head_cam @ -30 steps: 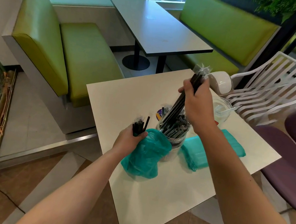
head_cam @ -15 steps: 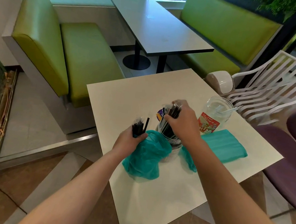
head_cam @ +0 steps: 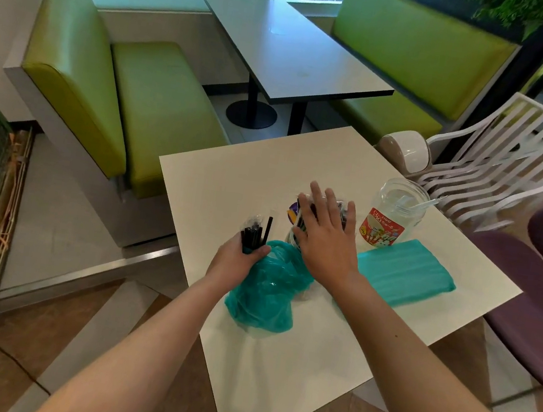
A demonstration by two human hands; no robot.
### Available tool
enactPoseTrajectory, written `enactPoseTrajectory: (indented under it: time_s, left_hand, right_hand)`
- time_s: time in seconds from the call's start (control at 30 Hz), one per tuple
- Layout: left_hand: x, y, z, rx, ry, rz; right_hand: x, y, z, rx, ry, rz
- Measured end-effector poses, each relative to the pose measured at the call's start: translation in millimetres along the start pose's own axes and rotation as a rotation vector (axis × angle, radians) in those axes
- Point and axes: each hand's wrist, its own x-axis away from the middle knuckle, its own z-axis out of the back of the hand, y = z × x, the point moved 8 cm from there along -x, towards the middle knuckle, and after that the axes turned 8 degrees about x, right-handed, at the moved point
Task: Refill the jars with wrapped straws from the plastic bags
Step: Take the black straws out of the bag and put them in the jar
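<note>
Far left, a green bench seat (head_cam: 157, 114) stands beyond the white table (head_cam: 277, 362), well away from both hands.

Left hand (head_cam: 238, 263): fingers curled round a bundle of black wrapped straws (head_cam: 254, 234), gripping it near its lower end. Straw tips stand upright above the knuckles, one sticking up higher than the rest. Clear wrap shows at the top of the bundle. Just below and to the right of the thumb, a crumpled teal plastic bag (head_cam: 265, 295) lies on the table, touching the heel of the hand; the lower ends of the straws appear to go into it.

Right hand (head_cam: 326, 240): fingers straight and spread wide, palm down, holding nothing. It lies over the mouth of a clear jar (head_cam: 292, 234) packed with black straws (head_cam: 302, 220). Cannot tell whether the palm presses the straw tops or hovers just above. Jar mostly hidden under the hand; a strip of its wall shows left of the thumb, touching the teal bag.

Right of the little finger, apart from it, a second clear jar (head_cam: 393, 215) with a red label stands open, pale straws leaning inside. Below that jar, beside the right wrist, a flat teal bag (head_cam: 406, 272) lies on the table.
</note>
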Motion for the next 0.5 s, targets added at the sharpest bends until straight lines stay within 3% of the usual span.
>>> enactPoseTrajectory:
  time_s: [0.23,0.4,0.5]
  left_hand:
    - [-2,-2,-1,0.002,0.013,-0.003]
    - [-3,-1,-2,0.01,0.01,0.0]
    - [-2,-1,-1,0.015,0.011,0.003]
  right_hand:
    - [5,2,3,-0.072,0.045,-0.002]
    - [7,1,0,0.018,0.026,0.043]
    - [6,15,8,-0.031,0.013,-0.099]
